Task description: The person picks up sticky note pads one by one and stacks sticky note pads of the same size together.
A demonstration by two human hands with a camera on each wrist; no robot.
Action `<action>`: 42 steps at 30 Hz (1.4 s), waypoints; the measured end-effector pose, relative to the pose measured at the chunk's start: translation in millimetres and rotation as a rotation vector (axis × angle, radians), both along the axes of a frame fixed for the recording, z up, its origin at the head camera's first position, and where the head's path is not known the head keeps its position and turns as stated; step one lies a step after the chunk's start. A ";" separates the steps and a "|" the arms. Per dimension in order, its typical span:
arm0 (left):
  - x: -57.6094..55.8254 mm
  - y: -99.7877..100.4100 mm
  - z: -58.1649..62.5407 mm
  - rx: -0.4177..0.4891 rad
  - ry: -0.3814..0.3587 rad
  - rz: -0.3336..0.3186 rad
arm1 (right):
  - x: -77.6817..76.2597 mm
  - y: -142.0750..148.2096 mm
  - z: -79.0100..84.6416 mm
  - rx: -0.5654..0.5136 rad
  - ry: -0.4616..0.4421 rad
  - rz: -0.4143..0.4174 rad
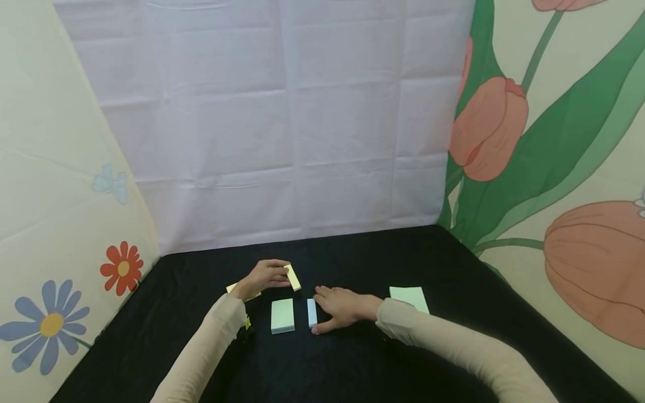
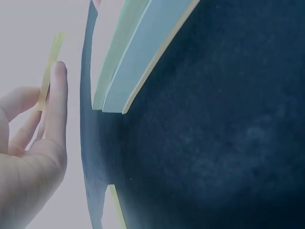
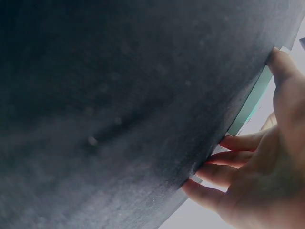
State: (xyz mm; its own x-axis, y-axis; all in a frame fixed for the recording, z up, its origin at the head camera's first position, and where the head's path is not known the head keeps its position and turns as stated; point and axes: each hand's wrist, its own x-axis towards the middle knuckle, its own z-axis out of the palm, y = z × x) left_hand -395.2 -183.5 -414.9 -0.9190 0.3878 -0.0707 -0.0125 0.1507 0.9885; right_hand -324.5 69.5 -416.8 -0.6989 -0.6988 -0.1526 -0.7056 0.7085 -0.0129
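Note:
My left hand pinches a narrow yellow sticky-note pad between thumb and fingers, raised above the black cloth; the left wrist view shows this strip edge-on. Below it lies a thicker pale green-topped block of sticky notes, whose side shows green, blue and peach layers in the left wrist view. To the right of that block is a narrow light blue pad. My right hand lies beside this blue pad with fingers extended, fingertips on the cloth and thumb near the pad's lower end.
A larger pale green pad lies behind my right forearm. Yellow paper shows partly behind my left wrist, and a small yellow-green piece beside that sleeve. Black cloth covers the table, with a white sheet hanging behind.

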 end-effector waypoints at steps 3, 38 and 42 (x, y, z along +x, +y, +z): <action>1.8 0.9 0.6 -0.003 0.004 -0.026 | 0.1 0.1 -0.1 0.000 -0.002 -0.003; 5.8 20.9 4.2 -0.056 -0.004 -0.248 | 0.7 -0.9 0.3 0.005 0.005 0.012; 6.4 22.7 4.2 -0.081 0.004 -0.266 | 0.9 -1.6 0.7 0.004 0.008 0.016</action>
State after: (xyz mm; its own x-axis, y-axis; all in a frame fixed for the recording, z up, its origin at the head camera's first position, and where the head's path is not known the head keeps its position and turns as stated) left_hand -388.7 -160.8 -410.7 -0.7860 0.6088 -0.1078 0.0424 0.2271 0.9730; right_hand -323.5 67.9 -416.1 -0.6886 -0.7096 -0.1497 -0.7172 0.6969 -0.0046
